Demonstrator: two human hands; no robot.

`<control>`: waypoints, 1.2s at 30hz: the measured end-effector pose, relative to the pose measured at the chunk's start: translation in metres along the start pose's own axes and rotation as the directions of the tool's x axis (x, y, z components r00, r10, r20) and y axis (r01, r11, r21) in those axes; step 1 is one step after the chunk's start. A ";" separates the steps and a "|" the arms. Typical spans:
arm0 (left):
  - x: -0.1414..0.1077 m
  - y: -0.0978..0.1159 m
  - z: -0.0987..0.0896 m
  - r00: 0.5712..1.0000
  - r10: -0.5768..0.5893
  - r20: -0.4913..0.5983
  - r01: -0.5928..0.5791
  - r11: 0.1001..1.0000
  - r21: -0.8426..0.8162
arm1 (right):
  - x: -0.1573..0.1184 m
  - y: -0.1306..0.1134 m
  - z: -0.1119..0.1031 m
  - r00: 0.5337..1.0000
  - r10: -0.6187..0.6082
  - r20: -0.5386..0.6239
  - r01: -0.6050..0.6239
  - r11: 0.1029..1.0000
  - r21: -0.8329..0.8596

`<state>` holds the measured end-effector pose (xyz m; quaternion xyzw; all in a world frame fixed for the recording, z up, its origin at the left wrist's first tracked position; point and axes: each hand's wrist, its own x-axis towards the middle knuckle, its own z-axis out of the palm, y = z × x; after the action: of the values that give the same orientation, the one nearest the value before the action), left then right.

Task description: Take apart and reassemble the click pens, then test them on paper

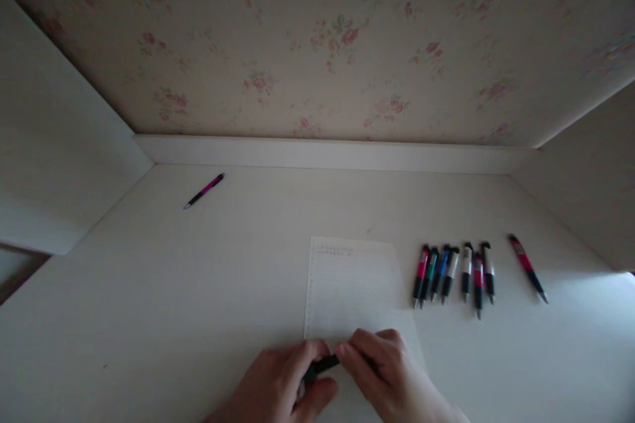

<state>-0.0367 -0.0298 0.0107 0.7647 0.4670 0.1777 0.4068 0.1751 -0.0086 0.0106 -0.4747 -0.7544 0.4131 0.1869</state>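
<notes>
My left hand [282,380] is closed around the green part of a black-and-green pen [325,365]. At the pen's other end, the fingers of my right hand [384,370] pinch its black part, hiding the tip. Both hands are over the lower part of a sheet of lined paper [354,291], which has perforations down its left edge and faint writing in its top lines.
Several pens [440,274] lie side by side right of the paper. A red-and-black pen [526,264] rests farther right, a purple-and-black pen [204,191] at the back left. White panels and a floral wall [297,46] border the white desk [173,291].
</notes>
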 end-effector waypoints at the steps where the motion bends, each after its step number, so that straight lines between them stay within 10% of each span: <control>1: -0.001 -0.001 0.001 1.000 -0.001 -0.012 0.001 1.000 -0.004 | 0.000 0.000 0.001 1.000 0.004 -0.006 -0.004 1.000 -0.014; 14: -0.003 -0.014 0.012 0.997 0.068 0.040 -0.071 0.995 0.069 | -0.007 -0.011 -0.004 0.991 -0.129 -0.042 0.122 0.981 -0.150; 26: 0.010 0.027 -0.021 0.873 -0.322 0.366 0.447 0.829 -0.336 | -0.008 -0.008 -0.005 0.991 -0.136 0.004 0.136 0.991 0.018; 36: 0.011 0.019 -0.033 0.747 -0.275 0.605 0.626 0.596 -0.503 | -0.008 0.007 -0.006 0.974 -0.216 0.068 0.211 0.974 0.077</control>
<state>-0.0424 -0.0095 0.0445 0.4298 0.4392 0.0331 0.7882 0.1869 -0.0113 0.0095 -0.3678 -0.7929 0.4343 0.2178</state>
